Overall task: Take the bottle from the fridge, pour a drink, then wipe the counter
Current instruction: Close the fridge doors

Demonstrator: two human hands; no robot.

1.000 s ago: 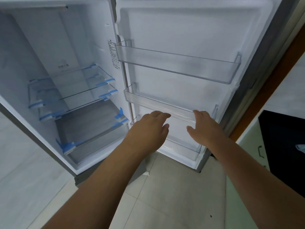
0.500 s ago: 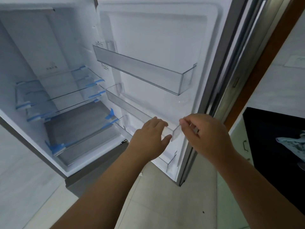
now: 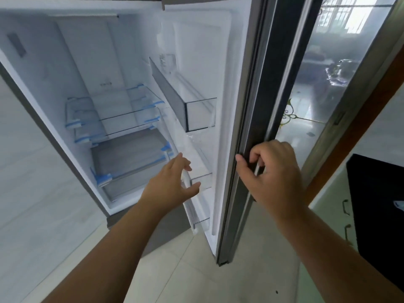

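Bottle not in sight: the fridge [image 3: 65, 84] stands open with bare glass shelves [image 3: 122, 119] and nothing in the door bins [image 3: 196, 112] that I can see. My right hand [image 3: 271, 171] curls round the door's [image 3: 247, 127] outer edge, fingers clamped on it, thumb toward me. My left hand [image 3: 175, 184] reaches just inside the door, fingers loosely spread, thumb apart, at the rim of the lower bin [image 3: 202, 178]; whether it touches the clear plastic I cannot tell. I judge the first step is in hand, the search for the bottle, with pouring and wiping undone. Next I would need to look further, perhaps in the bin below my left fingers or a compartment out of frame. A small label sits high on the door's inner wall above my left hand; its print is too blurred to read. No brand shows.
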